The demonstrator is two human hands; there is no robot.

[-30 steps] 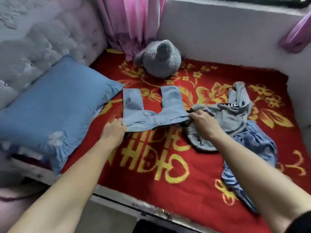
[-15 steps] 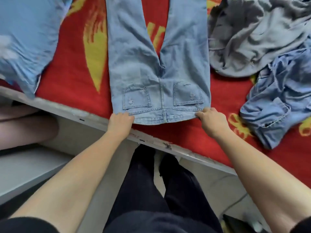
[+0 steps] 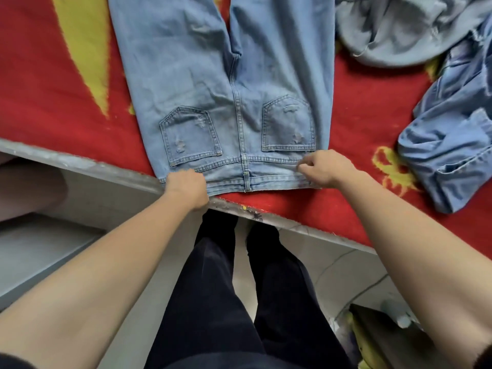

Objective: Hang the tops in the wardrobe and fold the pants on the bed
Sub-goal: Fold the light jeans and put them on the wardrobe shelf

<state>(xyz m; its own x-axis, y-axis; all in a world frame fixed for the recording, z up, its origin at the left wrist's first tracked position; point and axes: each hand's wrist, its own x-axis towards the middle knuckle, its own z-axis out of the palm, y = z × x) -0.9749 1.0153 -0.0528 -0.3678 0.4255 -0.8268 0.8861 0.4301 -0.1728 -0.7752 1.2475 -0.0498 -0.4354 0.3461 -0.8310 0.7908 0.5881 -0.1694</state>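
On the bed's near edge: jeans laid flat, both hands at the waistband

Across the red and yellow blanket [image 3: 53,102] the jeans [image 3: 226,102] lay back side up, pockets showing, their long axis running away from the person: waistband nearest, at the grey bed frame [image 3: 80,163], and legs reaching off the top of the view. The left hand [image 3: 186,189] gripped the waistband's left corner with fingers curled over it. The right hand [image 3: 326,169] pinched the right corner, fingers bent. Just right of the jeans' legs a grey top [image 3: 399,30] lay crumpled, and a blue denim shirt [image 3: 452,134] was heaped beside it, nearer the right edge; neither touched the waistband. Below the frame stood the person's legs in dark trousers [image 3: 226,302]
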